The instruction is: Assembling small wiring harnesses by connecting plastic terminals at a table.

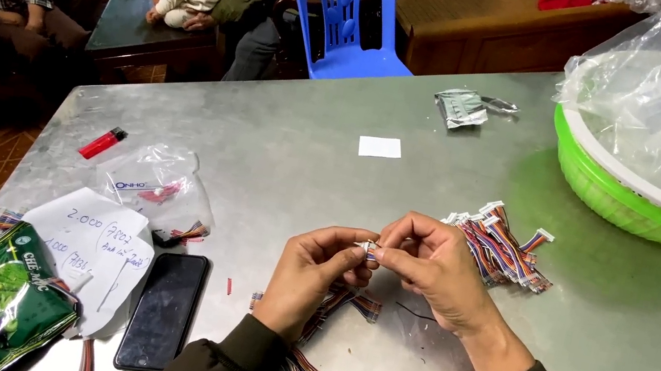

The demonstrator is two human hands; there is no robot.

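Note:
My left hand (313, 273) and my right hand (434, 265) meet over the middle of the metal table (300, 153). Between their fingertips they pinch a small white connector (366, 245) on a multicoloured ribbon cable that hangs below. A pile of similar multicoloured cables with white connectors (501, 243) lies just right of my right hand. More such cables (322, 338) lie under and below my left wrist.
A green basin with a clear plastic bag (643, 209) stands at the right. A black phone (163, 310), paper notes (97, 249), a green packet (12, 297), a small plastic bag (154, 182) and a red lighter (102, 143) lie at the left. People and a blue chair (347, 12) are beyond the far edge.

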